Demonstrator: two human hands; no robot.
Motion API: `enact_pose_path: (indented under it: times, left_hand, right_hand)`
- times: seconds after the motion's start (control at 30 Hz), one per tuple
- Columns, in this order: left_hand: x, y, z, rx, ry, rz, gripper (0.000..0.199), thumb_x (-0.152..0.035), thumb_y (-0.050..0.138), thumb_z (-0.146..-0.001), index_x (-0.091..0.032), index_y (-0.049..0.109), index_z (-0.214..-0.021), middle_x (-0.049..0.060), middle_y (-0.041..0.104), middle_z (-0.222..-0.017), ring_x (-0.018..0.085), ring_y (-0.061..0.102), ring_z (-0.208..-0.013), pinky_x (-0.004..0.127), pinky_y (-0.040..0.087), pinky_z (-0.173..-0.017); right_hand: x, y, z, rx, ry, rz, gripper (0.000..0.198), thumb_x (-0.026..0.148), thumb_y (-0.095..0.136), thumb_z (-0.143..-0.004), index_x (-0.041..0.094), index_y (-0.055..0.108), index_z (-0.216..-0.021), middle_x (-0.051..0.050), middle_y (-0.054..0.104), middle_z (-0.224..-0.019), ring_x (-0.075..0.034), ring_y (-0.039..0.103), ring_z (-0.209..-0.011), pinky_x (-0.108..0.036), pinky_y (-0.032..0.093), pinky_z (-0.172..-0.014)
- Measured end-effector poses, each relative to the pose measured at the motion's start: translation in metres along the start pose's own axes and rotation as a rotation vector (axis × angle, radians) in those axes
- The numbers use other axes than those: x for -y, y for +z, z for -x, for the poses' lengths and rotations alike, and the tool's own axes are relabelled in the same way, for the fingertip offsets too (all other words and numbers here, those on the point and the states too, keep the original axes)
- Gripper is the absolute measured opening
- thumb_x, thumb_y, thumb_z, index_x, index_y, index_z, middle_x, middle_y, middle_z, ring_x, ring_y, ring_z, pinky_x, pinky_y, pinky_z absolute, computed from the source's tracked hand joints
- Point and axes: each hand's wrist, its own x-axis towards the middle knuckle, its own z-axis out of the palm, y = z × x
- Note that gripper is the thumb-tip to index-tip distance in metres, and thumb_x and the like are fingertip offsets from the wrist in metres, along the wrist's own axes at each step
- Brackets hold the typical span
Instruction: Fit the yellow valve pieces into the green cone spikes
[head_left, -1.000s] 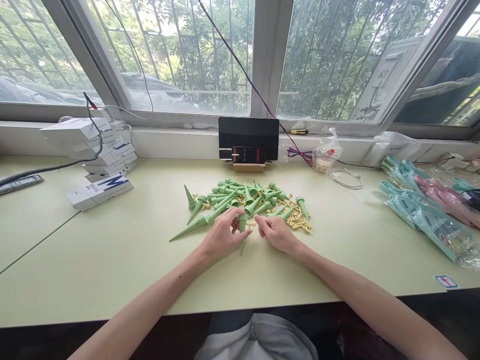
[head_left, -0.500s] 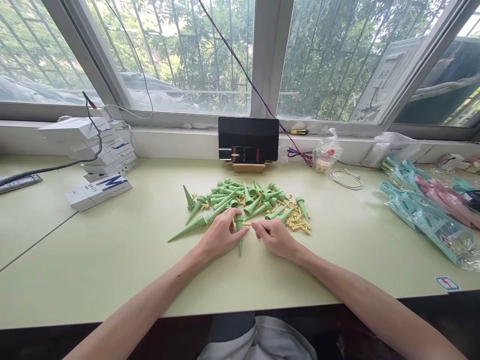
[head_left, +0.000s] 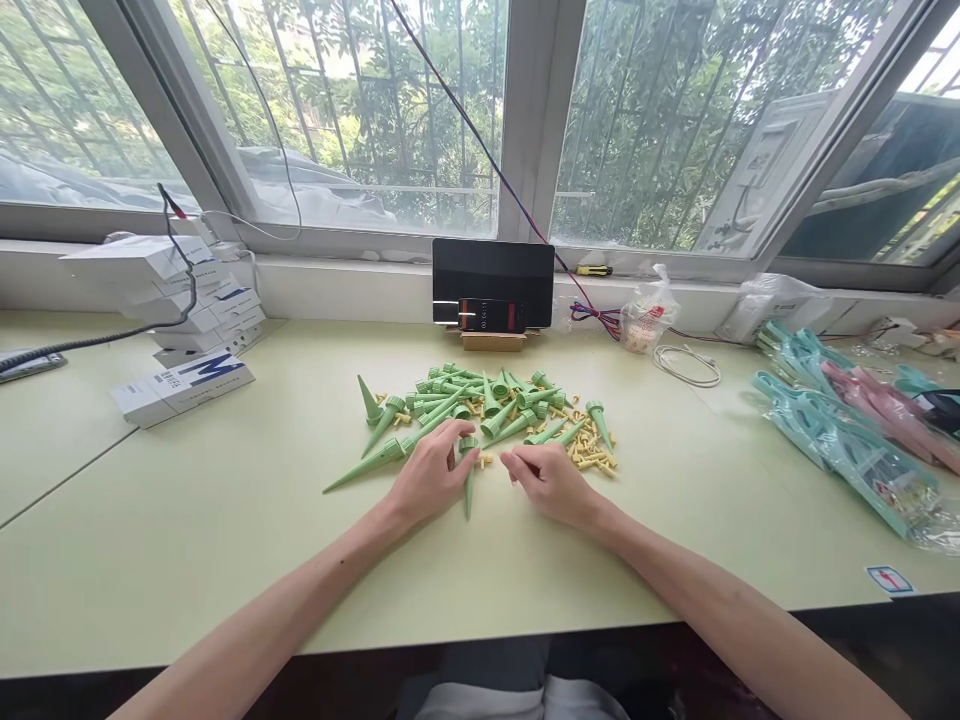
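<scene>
My left hand (head_left: 435, 468) is closed around a green plant watering spike (head_left: 469, 490), gripping it just below its ribbed cap with the point toward me. From the spike's side juts a small yellow valve (head_left: 485, 461). My right hand (head_left: 551, 478) is curled with its fingers pressed together, a small gap to the right of that valve. What those fingers hold, if anything, is hidden. Behind both hands lies a heap of green watering spikes (head_left: 491, 398). Loose yellow valves (head_left: 596, 460) are scattered by the heap's right side.
White boxes (head_left: 184, 385) are stacked at the left beside a black coiled cable (head_left: 97, 340). A phone (head_left: 491, 315) leans on a dark screen at the back. Bagged turquoise items (head_left: 840, 430) lie at the right, near a white cable (head_left: 686, 366).
My right fingertips have come off the yellow valve, which now sticks out of the spike with a gap between. My left hand keeps its hold. The whole view has shifted slightly.
</scene>
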Motion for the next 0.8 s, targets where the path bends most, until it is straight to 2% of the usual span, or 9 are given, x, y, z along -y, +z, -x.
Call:
enact_pose_path:
  times: [0.13, 0.37, 0.5, 0.63, 0.67, 0.8]
  left_hand:
    - [0.001, 0.000, 0.001, 0.009, 0.003, 0.006, 0.015, -0.029, 0.051, -0.095, -0.020, 0.057, -0.105, 0.001, 0.065, -0.094, 0.012, 0.049, -0.057, 0.028, 0.045, -0.062]
    - [-0.002, -0.005, 0.003, 0.037, 0.041, 0.032, 0.015, -0.027, 0.049, -0.097, -0.020, 0.060, -0.105, 0.002, 0.067, -0.095, 0.012, 0.050, -0.060, 0.026, 0.043, -0.062]
    - [-0.007, -0.008, 0.004, 0.013, 0.013, 0.089, 0.017, -0.028, 0.049, -0.097, -0.020, 0.062, -0.103, 0.001, 0.066, -0.089, 0.011, 0.049, -0.060, 0.025, 0.041, -0.061]
    - [-0.009, -0.009, 0.002, 0.009, -0.071, 0.254, 0.022, -0.033, 0.051, -0.094, -0.019, 0.067, -0.103, -0.002, 0.059, -0.073, 0.009, 0.038, -0.051, 0.024, 0.032, -0.050]
    - [-0.009, -0.009, 0.002, 0.007, -0.097, 0.306, 0.024, -0.035, 0.052, -0.093, -0.019, 0.068, -0.102, -0.002, 0.056, -0.069, 0.009, 0.035, -0.049, 0.023, 0.029, -0.048]
    - [-0.012, -0.010, 0.000, 0.039, -0.238, 0.507, 0.030, -0.041, 0.060, -0.088, -0.018, 0.073, -0.100, -0.006, 0.041, -0.051, 0.007, 0.024, -0.043, 0.022, 0.019, -0.041]
  right_hand:
    - [0.000, 0.000, 0.000, 0.013, 0.004, 0.037, 0.046, 0.037, 0.044, -0.101, 0.019, 0.041, -0.059, 0.006, 0.034, -0.052, -0.010, 0.030, -0.049, -0.025, 0.025, -0.052]
    - [0.001, 0.000, 0.000, 0.035, -0.002, 0.080, 0.043, 0.032, 0.046, -0.100, 0.020, 0.036, -0.060, 0.005, 0.035, -0.054, -0.010, 0.030, -0.051, -0.026, 0.024, -0.053]
    - [0.004, 0.000, 0.001, 0.063, 0.019, 0.061, 0.026, 0.025, 0.052, -0.095, 0.019, 0.048, -0.070, 0.005, 0.045, -0.059, -0.010, 0.036, -0.053, -0.024, 0.029, -0.054]
    - [0.004, -0.001, 0.002, 0.084, 0.056, -0.018, 0.005, 0.021, 0.052, -0.095, 0.020, 0.056, -0.091, 0.004, 0.056, -0.066, -0.011, 0.046, -0.054, -0.023, 0.036, -0.054]
    - [0.003, -0.001, 0.002, 0.075, 0.056, -0.042, 0.006, 0.020, 0.052, -0.094, 0.020, 0.056, -0.099, 0.003, 0.059, -0.070, -0.011, 0.048, -0.055, -0.023, 0.038, -0.055]
    - [0.003, -0.001, 0.002, 0.068, 0.008, -0.073, 0.034, 0.016, 0.061, -0.088, 0.023, 0.052, -0.119, 0.001, 0.064, -0.091, -0.009, 0.056, -0.059, -0.021, 0.045, -0.057]
